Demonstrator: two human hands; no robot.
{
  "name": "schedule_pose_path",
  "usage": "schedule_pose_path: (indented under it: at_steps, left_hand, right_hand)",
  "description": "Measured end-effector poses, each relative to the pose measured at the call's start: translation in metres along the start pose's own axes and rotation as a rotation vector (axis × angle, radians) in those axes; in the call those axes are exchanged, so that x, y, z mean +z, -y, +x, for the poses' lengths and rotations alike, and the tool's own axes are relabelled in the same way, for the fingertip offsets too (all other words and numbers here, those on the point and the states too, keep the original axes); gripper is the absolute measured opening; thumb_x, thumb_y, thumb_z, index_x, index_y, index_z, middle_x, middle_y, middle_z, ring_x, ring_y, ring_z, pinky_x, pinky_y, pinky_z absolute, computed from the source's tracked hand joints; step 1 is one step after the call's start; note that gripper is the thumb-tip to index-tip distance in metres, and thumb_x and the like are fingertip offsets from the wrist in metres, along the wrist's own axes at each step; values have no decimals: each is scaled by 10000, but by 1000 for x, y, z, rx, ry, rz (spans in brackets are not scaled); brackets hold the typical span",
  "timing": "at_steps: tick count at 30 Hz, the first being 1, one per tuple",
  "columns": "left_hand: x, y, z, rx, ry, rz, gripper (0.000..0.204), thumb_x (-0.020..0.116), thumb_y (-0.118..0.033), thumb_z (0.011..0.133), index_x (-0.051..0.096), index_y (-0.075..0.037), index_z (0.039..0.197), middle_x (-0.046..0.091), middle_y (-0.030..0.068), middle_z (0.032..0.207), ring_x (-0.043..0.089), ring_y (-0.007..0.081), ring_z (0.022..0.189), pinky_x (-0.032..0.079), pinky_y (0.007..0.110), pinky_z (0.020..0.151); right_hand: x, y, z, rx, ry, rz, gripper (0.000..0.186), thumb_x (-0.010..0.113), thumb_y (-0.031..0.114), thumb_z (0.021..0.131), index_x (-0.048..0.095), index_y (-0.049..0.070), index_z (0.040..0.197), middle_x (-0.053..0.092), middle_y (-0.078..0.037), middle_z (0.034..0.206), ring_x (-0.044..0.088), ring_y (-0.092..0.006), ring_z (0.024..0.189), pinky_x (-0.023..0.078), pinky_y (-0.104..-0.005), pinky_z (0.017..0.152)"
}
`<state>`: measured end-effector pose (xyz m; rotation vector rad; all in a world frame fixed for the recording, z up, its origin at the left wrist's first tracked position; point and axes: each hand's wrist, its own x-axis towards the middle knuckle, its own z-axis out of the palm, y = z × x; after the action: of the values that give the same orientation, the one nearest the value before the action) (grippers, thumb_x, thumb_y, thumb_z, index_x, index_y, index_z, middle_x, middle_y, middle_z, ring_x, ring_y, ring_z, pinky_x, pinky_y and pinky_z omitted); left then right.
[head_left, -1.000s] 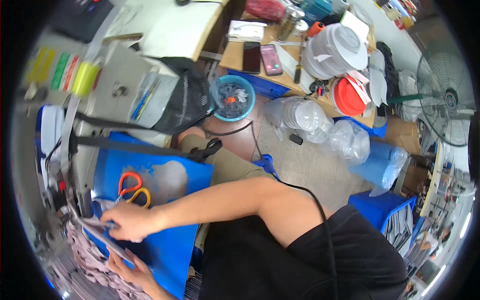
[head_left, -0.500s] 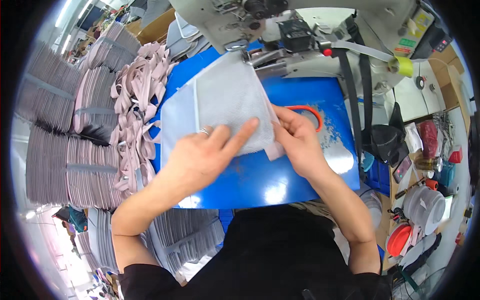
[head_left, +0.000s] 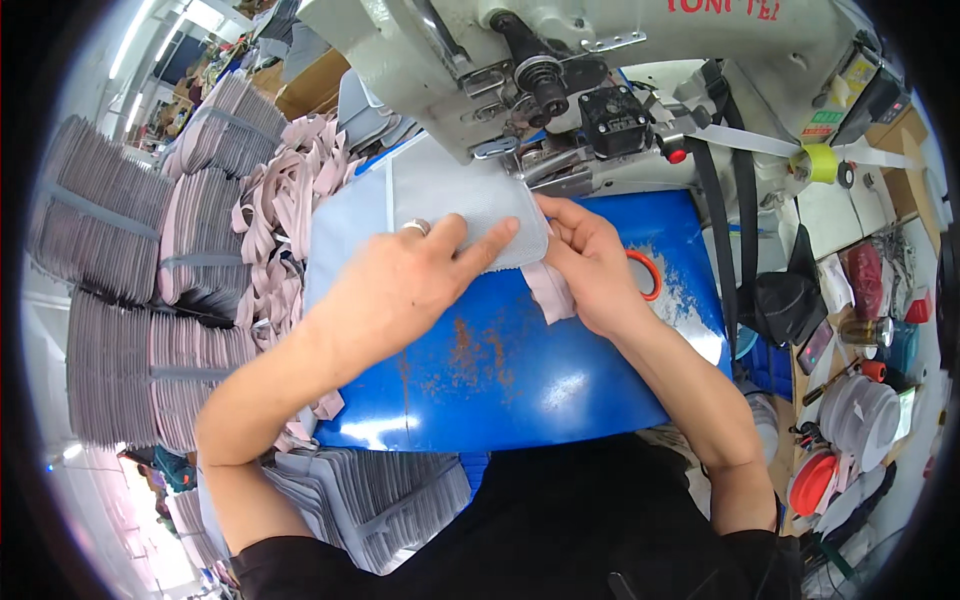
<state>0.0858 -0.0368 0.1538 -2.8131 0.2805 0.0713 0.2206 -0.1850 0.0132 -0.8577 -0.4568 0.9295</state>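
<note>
A light grey fabric panel (head_left: pixel 465 190) with a white seam line lies under the head of a sewing machine (head_left: pixel 540 85). My left hand (head_left: pixel 405 270) rests on it, palm down, fingers stretched out and the index pointing toward the right edge; a ring is on one finger. At the panel's right edge, my right hand (head_left: pixel 592 262) pinches a pale pink fabric strip (head_left: pixel 550 292), whose loose end hangs below the fingers. Red-orange scissor handles (head_left: pixel 650 275) show just beyond my right hand; the blades are hidden.
The blue table (head_left: pixel 480 400) carries scattered lint. A heap of pink strips (head_left: pixel 290 200) lies left, beside tied stacks of grey panels (head_left: pixel 110 370). Black straps (head_left: pixel 715 220) hang at the right of the machine. Farther right, a cluttered shelf (head_left: pixel 810 400) holds tape rolls and tools.
The panel has shifted farther under the machine head and a little left. Both hands keep their places on it. My view has tilted, showing more of the machine and the table's front.
</note>
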Motion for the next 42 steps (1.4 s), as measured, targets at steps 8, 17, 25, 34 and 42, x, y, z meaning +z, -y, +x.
schedule_pose_path:
  at_steps: [8,17,25,34,42]
  left_hand:
    - [-6,38,21,106,32,174,577,611,-110,877,616,-166,1451,559,85,913,691,242,696,583,377,631]
    - [-8,26,30,93,10,142,508,648,-103,843,672,-34,1346,633,121,915,699,277,670,577,386,613]
    - [7,-29,46,-165,-35,-68,405,657,-39,805,650,119,1178,685,208,896,718,353,705,575,426,613]
    - [55,-82,19,-540,-511,-682,588,809,-223,746,672,-47,1290,630,256,1250,670,419,1090,559,494,905]
    - [66,-142,-85,-247,-174,-337,766,781,-143,735,608,-205,1479,522,94,1020,616,251,888,557,370,769]
  right_hand:
    - [1,-5,20,-59,-39,-19,220,614,64,1034,624,-59,1215,733,-60,919,651,-63,721,518,-230,614]
    - [1,-11,21,-85,-49,-40,202,631,62,1026,638,-56,1190,744,-63,899,649,-56,710,498,-222,599]
    - [-4,-18,21,-131,-49,-106,202,613,50,1038,644,-43,1215,731,-38,834,611,-40,655,464,-219,567]
    - [-2,-15,2,-119,-17,-121,307,592,50,1047,609,-33,1342,729,-30,904,623,-36,744,469,-213,632]
    - [-2,-14,-33,-43,4,3,336,603,60,1045,600,-48,1363,751,-73,1058,686,-72,917,541,-238,802]
